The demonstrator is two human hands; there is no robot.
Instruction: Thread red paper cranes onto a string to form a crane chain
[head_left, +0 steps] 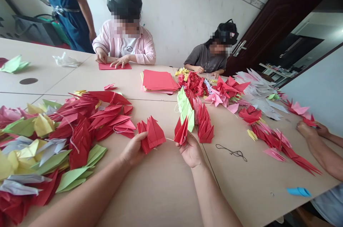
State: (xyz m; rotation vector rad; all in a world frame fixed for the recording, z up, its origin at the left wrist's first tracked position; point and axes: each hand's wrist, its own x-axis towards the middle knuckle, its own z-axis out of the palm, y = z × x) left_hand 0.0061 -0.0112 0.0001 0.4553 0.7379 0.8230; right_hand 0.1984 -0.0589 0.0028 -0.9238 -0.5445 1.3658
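Observation:
My left hand [133,150] is closed around a small bunch of folded red paper cranes [151,134] just above the table. My right hand [190,149] pinches another red crane [181,131], the front end of a chain of strung cranes [193,112] in green and red that trails away across the table. A thin white thread [169,139] runs between the two hands. Both forearms reach in from the bottom edge.
A big heap of red, green, yellow and grey folded cranes [45,141] lies at left. A stack of red paper sheets [158,80] sits mid-table, with more cranes [230,89] behind. A black thread [232,152] lies at right. Two seated people fold paper opposite; another person's hands [312,129] work at right.

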